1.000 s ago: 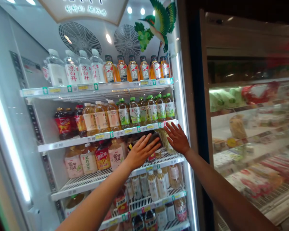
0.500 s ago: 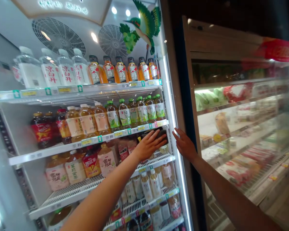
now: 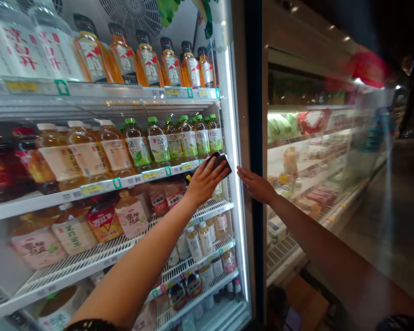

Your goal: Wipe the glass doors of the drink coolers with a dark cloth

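Observation:
My left hand (image 3: 204,183) reaches in from the lower left, its fingers bent over a dark folded cloth (image 3: 222,162). The cloth is at the right end of a drinks fridge's second shelf edge (image 3: 134,181); whether it touches the shelf or glass in front I cannot tell. A small yellow bit shows left of the hand. My right hand (image 3: 257,185) has its fingers stretched out, nothing in them, beside the bright strip of the fridge's right frame (image 3: 239,220); contact is unclear. Green-capped tea bottles (image 3: 158,142) stand just above and left of my left hand.
Amber bottles (image 3: 172,62) and clear water bottles (image 3: 19,46) fill the top shelf. Pink-labelled bottles (image 3: 133,214) and others stand on lower shelves. Beyond the frame, a second chilled display (image 3: 307,177) holds packaged food. A smear (image 3: 388,184) streaks the right side.
The view has come closer and turned right, so the bottles look larger and sit further left. Both hands stay near the frame, the left one still over the dark cloth.

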